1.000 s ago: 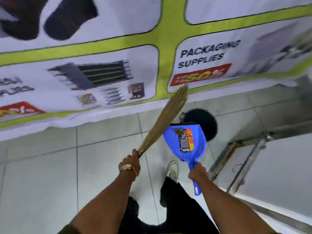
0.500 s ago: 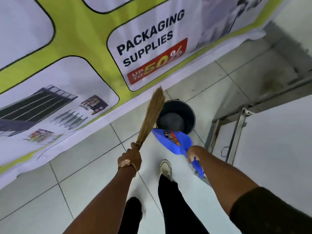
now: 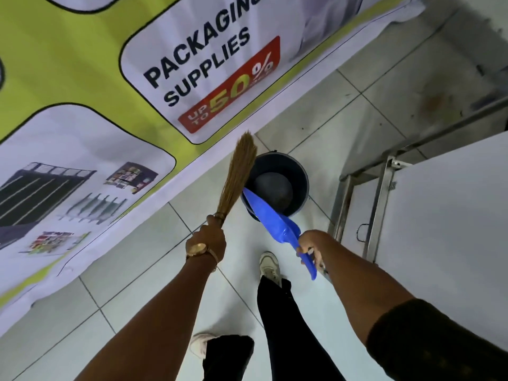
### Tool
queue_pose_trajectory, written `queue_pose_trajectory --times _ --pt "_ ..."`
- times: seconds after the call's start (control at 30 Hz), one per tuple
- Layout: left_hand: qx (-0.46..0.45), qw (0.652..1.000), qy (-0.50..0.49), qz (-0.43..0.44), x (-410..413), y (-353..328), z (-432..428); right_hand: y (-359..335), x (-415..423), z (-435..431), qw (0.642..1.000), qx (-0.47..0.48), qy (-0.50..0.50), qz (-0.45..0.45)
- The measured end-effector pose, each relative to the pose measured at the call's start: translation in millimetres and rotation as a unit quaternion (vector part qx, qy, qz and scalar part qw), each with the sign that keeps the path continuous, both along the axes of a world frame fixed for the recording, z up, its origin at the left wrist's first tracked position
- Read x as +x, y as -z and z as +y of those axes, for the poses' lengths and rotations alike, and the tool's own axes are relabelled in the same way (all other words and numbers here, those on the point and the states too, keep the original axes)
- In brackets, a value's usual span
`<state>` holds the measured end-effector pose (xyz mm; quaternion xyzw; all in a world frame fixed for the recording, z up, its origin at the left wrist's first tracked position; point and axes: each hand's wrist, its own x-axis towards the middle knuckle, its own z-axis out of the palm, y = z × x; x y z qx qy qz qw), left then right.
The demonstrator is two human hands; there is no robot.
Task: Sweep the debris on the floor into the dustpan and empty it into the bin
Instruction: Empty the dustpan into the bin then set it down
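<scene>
My left hand [image 3: 210, 239] grips the bound end of a straw broom [image 3: 239, 173], whose bristles point up and away beside the bin. My right hand [image 3: 309, 244] holds the handle of a blue dustpan [image 3: 270, 220]. The pan is tipped on edge, its front lip over the near rim of a dark round bin [image 3: 301, 178] standing on the tiled floor. I cannot tell if debris lies inside the pan; the bin's bottom looks grey.
A large printed banner [image 3: 110, 86] covers the wall and meets the floor just behind the bin. A white table with metal legs [image 3: 382, 204] stands at the right. My feet, in white shoes [image 3: 269, 265], stand on the pale tiles below the bin.
I have moved closer to the bin. The dustpan, held flat and facing me a second ago, has been tipped sideways over the bin's rim. The broom stays raised.
</scene>
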<state>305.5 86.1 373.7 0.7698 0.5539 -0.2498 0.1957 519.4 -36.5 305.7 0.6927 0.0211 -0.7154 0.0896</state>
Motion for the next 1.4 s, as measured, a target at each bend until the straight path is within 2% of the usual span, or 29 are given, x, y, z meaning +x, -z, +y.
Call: queue_pose_trajectory --times 0.17,0.23,0.37,0.43,0.57,0.7,0.9,1.0,1.17,1.3,1.4 --pt "-0.004 0.999 -0.041 -0.023 1.2 -1.5 -0.7 12.5 -15.8 -4.2 0.99 -0.003 0.139 0.032" --pt "-0.006 0.998 -0.055 -0.024 -2.9 0.7 -3.5 14.3 -20.9 -8.1 0.989 -0.019 0.14 0.051" --pt "-0.006 0.997 -0.074 -0.023 -15.3 9.2 -6.9 27.0 -29.2 -13.1 0.987 0.033 0.154 0.024" --pt "-0.006 0.997 -0.075 -0.021 -24.1 14.0 -9.2 30.0 -35.9 -12.8 0.987 0.027 0.156 0.019" --pt "0.004 0.997 -0.07 -0.029 -45.0 21.2 -14.2 35.7 -48.9 -11.6 0.995 0.04 0.072 -0.05" --pt "0.01 0.997 -0.073 -0.023 -78.4 21.1 -24.8 41.4 -72.9 -23.3 0.994 0.038 0.057 -0.09" --pt "-0.019 0.982 -0.179 -0.055 -141.7 27.5 -42.3 22.5 -147.3 -61.3 0.938 0.191 -0.035 -0.286" --pt "-0.031 0.981 -0.187 -0.028 -175.2 38.2 -50.6 19.7 -198.4 -85.1 0.927 0.215 -0.071 -0.3" --pt "-0.064 0.973 -0.22 -0.027 -223.3 87.6 -60.7 57.5 -257.0 -99.1 0.932 0.208 -0.135 -0.265" --pt "-0.091 0.964 -0.248 -0.012 -246.1 168.1 -67.1 121.6 -272.8 -88.4 0.934 0.194 -0.165 -0.249" --pt "-0.106 0.96 -0.26 0.007 -258.1 253.5 -67.4 189.9 -269.9 -70.6 0.929 0.19 -0.181 -0.26"
